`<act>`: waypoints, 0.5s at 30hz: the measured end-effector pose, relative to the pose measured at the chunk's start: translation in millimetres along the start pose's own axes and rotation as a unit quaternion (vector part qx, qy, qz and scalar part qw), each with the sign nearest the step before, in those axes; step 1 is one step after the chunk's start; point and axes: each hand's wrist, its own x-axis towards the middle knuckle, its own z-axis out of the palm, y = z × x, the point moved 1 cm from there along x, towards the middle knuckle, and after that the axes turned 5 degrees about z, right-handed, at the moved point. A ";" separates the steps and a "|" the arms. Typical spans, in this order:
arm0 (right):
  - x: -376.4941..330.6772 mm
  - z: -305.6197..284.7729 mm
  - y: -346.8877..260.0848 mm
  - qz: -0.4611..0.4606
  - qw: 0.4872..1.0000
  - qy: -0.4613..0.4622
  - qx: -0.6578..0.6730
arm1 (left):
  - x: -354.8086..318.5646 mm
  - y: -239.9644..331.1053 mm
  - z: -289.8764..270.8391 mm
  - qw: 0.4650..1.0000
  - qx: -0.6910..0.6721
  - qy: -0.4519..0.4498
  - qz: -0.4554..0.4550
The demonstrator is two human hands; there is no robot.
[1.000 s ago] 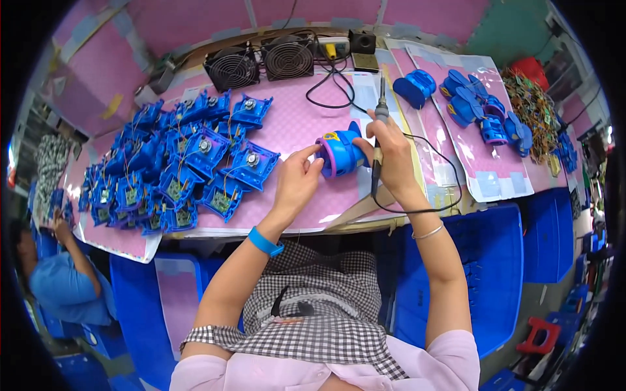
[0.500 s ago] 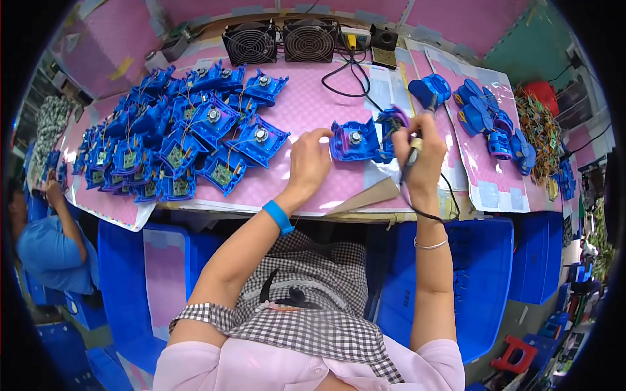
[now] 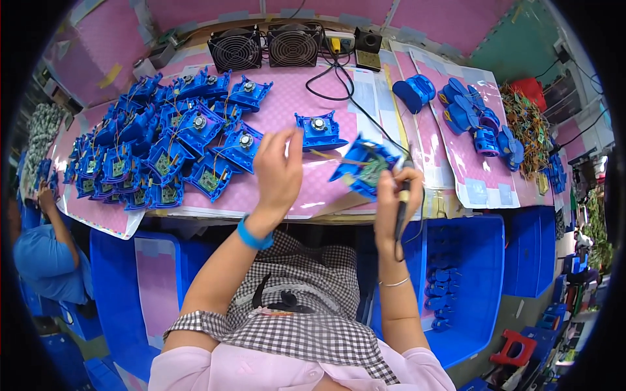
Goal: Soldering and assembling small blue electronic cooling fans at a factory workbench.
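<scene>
My left hand (image 3: 279,171) is raised over the pink work surface, its fingers stretched out beside a blue plastic housing half (image 3: 321,132). A round silver part sits in that half. The fingertips are at its left edge; whether they touch it I cannot tell. My right hand (image 3: 399,194) grips a dark soldering iron (image 3: 404,197) with a pale band. At its fingertips a second blue housing half (image 3: 366,168) is tilted, with a green circuit board facing up. Thin wires stretch from this half toward my left hand.
Several blue housings with boards and wires (image 3: 166,140) are heaped on the left. Blue rounded parts (image 3: 469,111) and a bundle of coloured wires (image 3: 525,133) lie right. Two black fans (image 3: 293,45) and an iron stand (image 3: 368,52) are behind. A blue crate (image 3: 486,287) is below; a person (image 3: 49,260) works far left.
My right hand has come nearer to me with the iron, and the half at its fingers has turned so its green board shows. My left hand has drawn slightly left.
</scene>
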 end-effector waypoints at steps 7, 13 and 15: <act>-31.0 24.7 7.7 -0.239 0.947 -0.122 -0.177 | -64.3 10.0 -95.4 0.997 0.055 -0.020 -0.054; 31.5 31.8 -1.4 -0.285 0.920 -0.158 -0.218 | -53.8 6.8 -73.6 0.983 0.116 -0.139 0.025; 52.2 43.7 14.4 -0.252 0.923 -0.253 -0.144 | -43.2 0.1 -60.5 0.982 0.136 -0.131 -0.007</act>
